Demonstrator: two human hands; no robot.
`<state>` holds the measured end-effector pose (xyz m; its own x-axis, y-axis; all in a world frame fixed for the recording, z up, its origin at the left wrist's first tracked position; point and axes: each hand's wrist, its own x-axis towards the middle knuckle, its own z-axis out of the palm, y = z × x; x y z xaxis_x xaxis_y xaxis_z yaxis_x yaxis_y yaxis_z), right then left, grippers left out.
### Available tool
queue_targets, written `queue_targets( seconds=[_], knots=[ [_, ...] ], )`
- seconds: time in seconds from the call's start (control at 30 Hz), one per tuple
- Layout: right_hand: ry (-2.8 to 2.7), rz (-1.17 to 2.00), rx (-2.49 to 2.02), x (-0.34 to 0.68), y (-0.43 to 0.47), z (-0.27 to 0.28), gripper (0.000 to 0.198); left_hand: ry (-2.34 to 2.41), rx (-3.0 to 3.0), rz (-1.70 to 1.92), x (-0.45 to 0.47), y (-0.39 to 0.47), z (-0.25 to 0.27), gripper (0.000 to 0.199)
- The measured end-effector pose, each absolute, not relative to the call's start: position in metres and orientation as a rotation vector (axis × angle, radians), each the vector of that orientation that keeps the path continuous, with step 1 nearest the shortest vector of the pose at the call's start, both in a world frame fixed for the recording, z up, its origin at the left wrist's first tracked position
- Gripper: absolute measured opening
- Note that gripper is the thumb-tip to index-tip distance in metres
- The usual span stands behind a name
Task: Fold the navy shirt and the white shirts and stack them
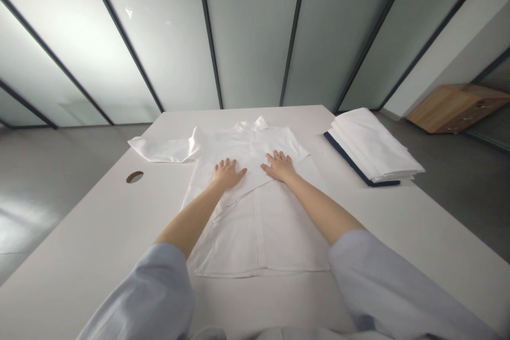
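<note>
A white shirt (279,234) lies spread on the table, its collar at the far end and its hem toward me. One sleeve, on the right side, is folded across the front of the shirt. The other sleeve (163,150) stretches out to the left over the tabletop. My left hand (228,173) rests flat on the shirt's front, fingers apart. Level with it, my right hand (280,166) presses flat on the folded-over sleeve with spread fingers. Neither hand grips the cloth.
On the table's right side sits a stack of folded white cloth (374,143) on a dark navy piece (350,162). A round hole (134,177) pierces the white table (107,234) at left. Frosted glass panels (251,32) stand behind, and a wooden cabinet (454,106) is at far right.
</note>
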<state>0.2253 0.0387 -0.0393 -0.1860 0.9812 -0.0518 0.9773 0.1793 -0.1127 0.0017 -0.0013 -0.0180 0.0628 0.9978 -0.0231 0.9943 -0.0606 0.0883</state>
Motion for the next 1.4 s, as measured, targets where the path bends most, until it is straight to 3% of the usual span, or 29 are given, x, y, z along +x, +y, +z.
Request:
queue_targets(
  seconds=[0.23,0.4,0.7,1.4],
  knots=[
    [-2.404,-0.008,-1.845,0.235,0.035,-0.041,0.059,2.033,2.282,0.002,-0.011,-0.012,-0.035,0.088],
    [-2.432,0.036,-1.892,0.247,0.016,-0.044,0.062,2.051,2.278,-0.016,-0.011,-0.011,-0.032,0.090],
    [-2.397,0.172,-1.833,0.267,0.006,-0.042,0.053,2.021,2.281,0.056,-0.020,-0.012,-0.035,0.076],
    [-2.330,0.200,-1.704,0.275,0.011,-0.051,0.045,1.964,2.287,0.247,-0.023,-0.012,-0.038,0.067]
  ],
)
